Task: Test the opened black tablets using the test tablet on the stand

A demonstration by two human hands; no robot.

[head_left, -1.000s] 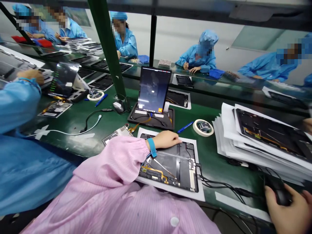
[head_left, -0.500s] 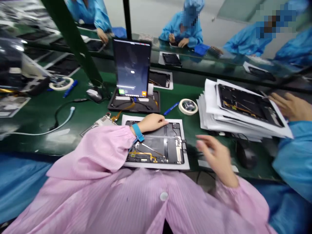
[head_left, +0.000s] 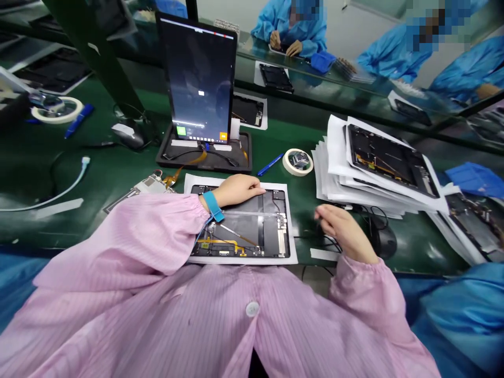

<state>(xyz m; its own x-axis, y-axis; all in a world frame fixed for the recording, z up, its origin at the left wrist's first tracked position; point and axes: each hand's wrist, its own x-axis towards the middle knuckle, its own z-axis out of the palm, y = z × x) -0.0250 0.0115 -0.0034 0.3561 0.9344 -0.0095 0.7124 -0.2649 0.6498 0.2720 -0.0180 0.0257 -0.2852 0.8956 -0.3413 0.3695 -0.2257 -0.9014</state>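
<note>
My left hand (head_left: 236, 190) lies palm down on the upper edge of an opened tablet housing (head_left: 240, 226), which has gold flex cables and sits on a white paper sheet (head_left: 240, 260). It holds nothing, and a blue wrist strap (head_left: 212, 206) circles that wrist. My right hand (head_left: 344, 228) hangs loosely curled over the green bench mat, holding nothing. A black computer mouse (head_left: 384, 241) lies just to its right, apart from the fingers. Cables run beneath that hand.
A stack of papers and tablet housings (head_left: 389, 157) stands at right, beyond a tape roll (head_left: 298, 161) and blue pen (head_left: 270, 165). An upright tablet (head_left: 199, 79) stands in a black tray (head_left: 205, 157). A co-worker's blue sleeve (head_left: 464, 310) enters at lower right.
My right hand has left the mouse and moved toward the middle of the bench. My view has swung right and down, and a co-worker's hand has left the paper stack.
</note>
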